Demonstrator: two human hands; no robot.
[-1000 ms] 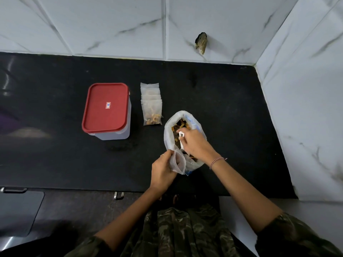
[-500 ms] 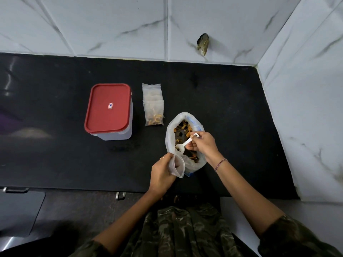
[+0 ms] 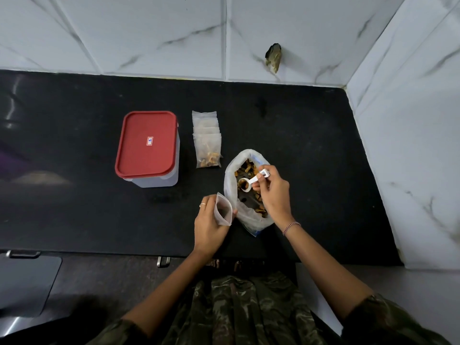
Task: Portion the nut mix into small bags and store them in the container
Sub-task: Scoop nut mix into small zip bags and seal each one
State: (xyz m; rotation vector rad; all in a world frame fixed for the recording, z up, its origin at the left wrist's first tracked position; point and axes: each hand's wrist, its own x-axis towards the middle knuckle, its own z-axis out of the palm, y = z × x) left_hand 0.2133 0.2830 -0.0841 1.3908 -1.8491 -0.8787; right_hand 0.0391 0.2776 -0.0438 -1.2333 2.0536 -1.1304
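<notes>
Nut mix [image 3: 247, 168]: one large clear plastic bag [image 3: 250, 219]. Right hand [image 3: 273, 192] pinches one white plastic scoop [image 3: 252, 182]; left hand [image 3: 210, 227] grips one small clear pouch [image 3: 223, 210]. One red-lidded translucent container [image 3: 149, 145]. Stacked pouches [image 3: 207, 140]: overlapping, count unclear.

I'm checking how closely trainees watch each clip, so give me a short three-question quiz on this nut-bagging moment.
1. True or false: the red lid is off the container.
2. What does the right hand hold at the mouth of the big bag of nut mix? A) a white scoop B) a knife C) a marker
3. Which hand holds the small bag open?

Key:
1. False. The lid sits on the container.
2. A.
3. The left hand.
</notes>
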